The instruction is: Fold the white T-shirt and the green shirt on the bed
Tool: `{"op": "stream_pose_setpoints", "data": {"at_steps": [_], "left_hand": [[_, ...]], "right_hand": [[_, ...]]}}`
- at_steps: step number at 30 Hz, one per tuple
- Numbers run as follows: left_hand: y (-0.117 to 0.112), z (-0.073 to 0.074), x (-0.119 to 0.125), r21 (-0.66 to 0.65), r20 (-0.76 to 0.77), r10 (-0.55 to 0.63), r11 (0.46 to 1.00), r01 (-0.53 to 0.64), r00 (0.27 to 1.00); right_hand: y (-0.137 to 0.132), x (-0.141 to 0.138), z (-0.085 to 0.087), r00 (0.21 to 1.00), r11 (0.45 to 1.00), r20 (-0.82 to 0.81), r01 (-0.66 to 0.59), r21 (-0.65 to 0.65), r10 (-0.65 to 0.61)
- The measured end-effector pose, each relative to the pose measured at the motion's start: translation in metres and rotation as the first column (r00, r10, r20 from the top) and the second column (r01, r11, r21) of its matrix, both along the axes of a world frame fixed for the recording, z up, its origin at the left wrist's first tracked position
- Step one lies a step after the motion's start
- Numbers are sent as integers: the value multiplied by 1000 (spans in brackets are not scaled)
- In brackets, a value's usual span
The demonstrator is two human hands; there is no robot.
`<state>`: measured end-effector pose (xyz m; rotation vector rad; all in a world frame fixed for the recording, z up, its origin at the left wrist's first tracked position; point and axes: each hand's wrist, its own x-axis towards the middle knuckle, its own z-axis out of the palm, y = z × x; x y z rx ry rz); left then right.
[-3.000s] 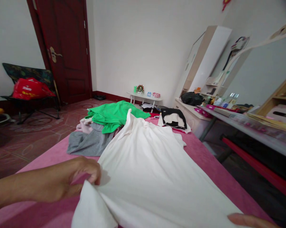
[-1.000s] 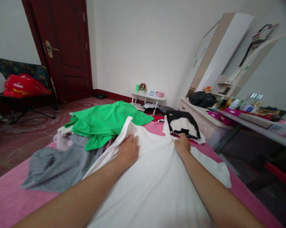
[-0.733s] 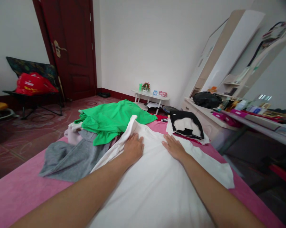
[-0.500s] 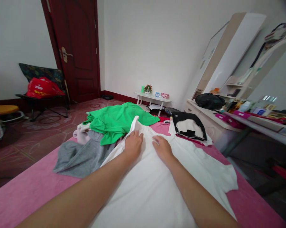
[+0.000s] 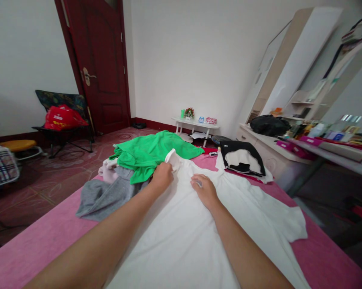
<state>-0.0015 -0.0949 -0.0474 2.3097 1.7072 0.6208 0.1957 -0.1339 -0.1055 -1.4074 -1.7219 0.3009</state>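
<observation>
Mid-frame, the left hand (image 5: 163, 175) — nearer the raised top edge — pinches that edge of the white shirt (image 5: 181, 233), whose long axis runs from bottom centre to mid-frame. Just right, the right hand (image 5: 204, 189) curls loosely on the cloth — gripping or not, I cannot tell. A sleeve (image 5: 292, 220) spreads lower right.
</observation>
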Motion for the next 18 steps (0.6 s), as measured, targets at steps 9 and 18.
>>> {"op": "stream_pose_setpoints", "data": {"at_steps": [9, 18], "left_hand": [[-7, 4, 27, -38, 579, -179, 969, 245, 796], [-103, 16, -36, 12, -93, -278, 960, 281, 956]], "right_hand": [[-7, -37, 28, 540, 870, -823, -476, -130, 173], [-2, -44, 19, 381, 917, -909, -277, -285, -168]]}}
